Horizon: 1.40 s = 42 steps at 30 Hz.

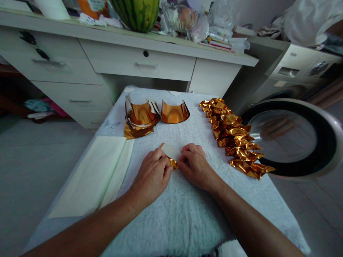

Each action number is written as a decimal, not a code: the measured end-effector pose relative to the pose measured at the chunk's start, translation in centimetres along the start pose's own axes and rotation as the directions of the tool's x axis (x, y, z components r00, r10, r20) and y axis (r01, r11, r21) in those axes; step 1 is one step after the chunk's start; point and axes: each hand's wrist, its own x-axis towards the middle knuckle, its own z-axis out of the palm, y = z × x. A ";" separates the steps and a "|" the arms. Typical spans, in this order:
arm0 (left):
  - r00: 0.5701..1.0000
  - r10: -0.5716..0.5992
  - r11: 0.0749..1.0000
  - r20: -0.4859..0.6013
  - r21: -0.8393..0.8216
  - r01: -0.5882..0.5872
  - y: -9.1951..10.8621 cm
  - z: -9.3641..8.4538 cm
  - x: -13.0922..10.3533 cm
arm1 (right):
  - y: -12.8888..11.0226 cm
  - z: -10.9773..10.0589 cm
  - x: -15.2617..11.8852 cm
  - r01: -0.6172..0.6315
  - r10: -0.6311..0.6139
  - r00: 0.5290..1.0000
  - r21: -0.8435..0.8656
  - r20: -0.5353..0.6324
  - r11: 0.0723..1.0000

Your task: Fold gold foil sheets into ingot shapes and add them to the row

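Observation:
A sheet of gold foil paper point(172, 151), pale side up, lies on the cloth-covered table with its near edge folded over to show gold. My left hand point(156, 167) pinches the left end of that fold, and my right hand point(195, 164) pinches the right end. Beyond them stand a curled stack of gold foil sheets point(142, 113) and a single curved gold sheet point(175, 112). To the right runs a row of folded gold foil pieces point(233, 137), several of them overlapping. Left of my left hand rest flat pale paper sheets point(91, 175).
A white counter with drawers point(139, 59) stands behind the table, bearing a watermelon point(136, 14), a glass bowl point(182, 18) and clutter. At the right, a washing machine's round door point(289, 137) hangs open close to the table edge.

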 end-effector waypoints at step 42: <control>0.998 0.000 0.987 0.063 -0.159 0.011 -0.5 -0.2 -0.2 | 0.3 0.1 0.1 -0.013 0.012 0.999 -0.025 -0.032 1.000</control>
